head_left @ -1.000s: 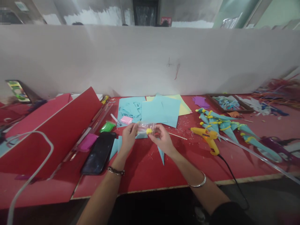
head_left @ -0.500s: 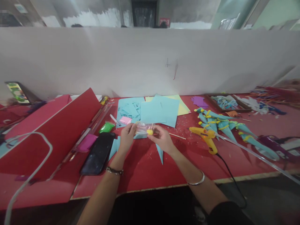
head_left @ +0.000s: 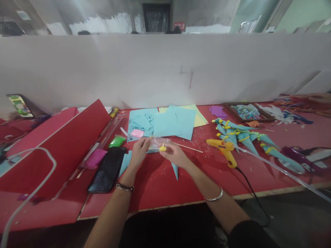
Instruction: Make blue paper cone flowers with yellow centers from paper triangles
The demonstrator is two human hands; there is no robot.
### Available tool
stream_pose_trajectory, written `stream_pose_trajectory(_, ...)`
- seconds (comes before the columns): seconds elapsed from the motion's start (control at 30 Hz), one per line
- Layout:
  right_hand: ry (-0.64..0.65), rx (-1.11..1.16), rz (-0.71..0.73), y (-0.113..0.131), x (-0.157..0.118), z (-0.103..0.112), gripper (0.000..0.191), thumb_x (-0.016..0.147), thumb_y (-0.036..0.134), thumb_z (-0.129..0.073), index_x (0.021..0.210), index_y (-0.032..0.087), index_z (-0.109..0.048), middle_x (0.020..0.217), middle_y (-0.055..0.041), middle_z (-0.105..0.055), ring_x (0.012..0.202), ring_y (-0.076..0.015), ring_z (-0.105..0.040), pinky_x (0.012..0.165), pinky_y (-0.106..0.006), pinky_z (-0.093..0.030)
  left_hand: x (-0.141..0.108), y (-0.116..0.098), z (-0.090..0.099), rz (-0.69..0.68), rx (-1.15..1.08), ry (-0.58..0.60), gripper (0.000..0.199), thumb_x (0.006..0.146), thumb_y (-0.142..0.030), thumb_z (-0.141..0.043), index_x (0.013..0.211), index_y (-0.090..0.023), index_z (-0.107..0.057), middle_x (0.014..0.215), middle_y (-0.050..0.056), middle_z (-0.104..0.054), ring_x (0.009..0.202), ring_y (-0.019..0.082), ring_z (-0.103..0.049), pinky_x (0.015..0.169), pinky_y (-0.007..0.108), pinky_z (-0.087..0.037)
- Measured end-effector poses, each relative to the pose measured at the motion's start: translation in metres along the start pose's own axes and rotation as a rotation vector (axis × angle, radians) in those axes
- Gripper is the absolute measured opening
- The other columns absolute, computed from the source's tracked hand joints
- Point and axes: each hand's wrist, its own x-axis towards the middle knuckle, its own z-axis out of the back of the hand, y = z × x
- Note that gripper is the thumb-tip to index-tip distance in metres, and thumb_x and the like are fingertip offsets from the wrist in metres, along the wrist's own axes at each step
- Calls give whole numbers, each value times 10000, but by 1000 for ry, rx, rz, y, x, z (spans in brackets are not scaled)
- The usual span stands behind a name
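Between my hands, above the red table (head_left: 152,193), is a clear plastic bag (head_left: 158,141). My left hand (head_left: 139,150) pinches its left end. Against the right end, my right hand (head_left: 177,154) has its fingers closed around a yellow lump (head_left: 163,148) that looks like soft modelling clay; whether the lump is inside the bag I cannot tell. Below my right hand, a light blue paper cone (head_left: 174,171) points toward me. A thin wooden stick (head_left: 190,148) lies just beyond that hand. Light blue paper sheets (head_left: 181,120) spread out behind the bag.
To the left are a black phone (head_left: 107,170), a pink packet (head_left: 95,158), a green packet (head_left: 117,141) and a leaning red board (head_left: 59,148). Rightward lie a yellow glue gun (head_left: 223,148) with its cord, several blue cones with yellow trim (head_left: 244,137) and a scrap tray (head_left: 269,120).
The fingers of my right hand have closed further over the yellow lump, which shows less now. My left hand keeps its pinch on the bag. The whole view has shifted slightly.
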Motion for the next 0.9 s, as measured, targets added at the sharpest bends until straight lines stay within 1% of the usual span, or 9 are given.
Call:
stream_pose_trajectory(0.1,-63,40,7,-1,2,3,170,706,255,-559,862,190,-581,907,-39,-556,832,-148,-542,705,-270,-477,1,2,1,-15,-8,-33,251,755,-328,-442,562,-167,-449,469,-49,-355,450,82,-329,426,197,-260)
stream_pose_trajectory(0.23,-105,177,-50,-5,4,5,189,665,256,-610,826,195,-531,792,-3,-553,756,-131,-547,686,-259,-466,2,6,2,-33,-17,-60,266,766,-327,-429,549,-173,-421,472,-46,-352,458,84,-331,434,201,-261)
stream_pose_trajectory(0.4,-198,244,-97,-6,6,6,211,627,256,-650,774,195,-510,763,17,-557,726,-118,-548,651,-233,-437,2,7,3,-33,-16,-71,283,772,-336,-425,539,-176,-404,477,-46,-346,462,84,-331,441,203,-263)
stream_pose_trajectory(0.53,-248,260,-89,-6,8,10,176,655,276,-625,764,197,-512,749,24,-550,715,-109,-538,659,-230,-427,3,9,3,-27,-23,-83,274,758,-342,-449,544,-175,-413,474,-48,-342,464,84,-330,442,200,-267)
stream_pose_trajectory(0.63,-182,183,-65,-7,7,11,198,678,276,-596,857,202,-553,866,-3,-563,816,-124,-539,728,-249,-433,3,11,3,-18,-31,-85,271,754,-359,-454,559,-173,-429,472,-50,-353,456,82,-333,434,195,-266)
stream_pose_trajectory(0.7,-105,113,-44,-7,6,11,282,683,269,-587,957,208,-565,964,-25,-543,866,-132,-533,762,-264,-436,3,11,4,-9,-39,-86,277,761,-374,-439,568,-175,-430,467,-52,-354,441,79,-336,424,192,-262)
stream_pose_trajectory(0.77,-25,62,-28,-6,4,11,350,688,264,-579,1032,211,-552,1003,-37,-527,879,-140,-532,768,-278,-443,3,10,4,0,-47,-74,281,759,-386,-437,572,-176,-434,463,-53,-364,428,77,-343,416,191,-263)
stream_pose_trajectory(0.83,51,32,-20,-4,3,10,331,697,259,-568,1023,204,-556,996,-40,-540,886,-150,-534,774,-293,-446,3,9,4,6,-53,-52,281,744,-391,-455,564,-175,-440,457,-52,-377,420,77,-350,413,191,-268)
stream_pose_trajectory(0.9,97,29,-24,-1,2,10,245,708,260,-557,943,194,-573,947,-33,-563,866,-153,-539,764,-296,-448,2,7,4,11,-56,-40,276,731,-388,-473,559,-173,-448,453,-50,-384,420,77,-352,411,191,-268)
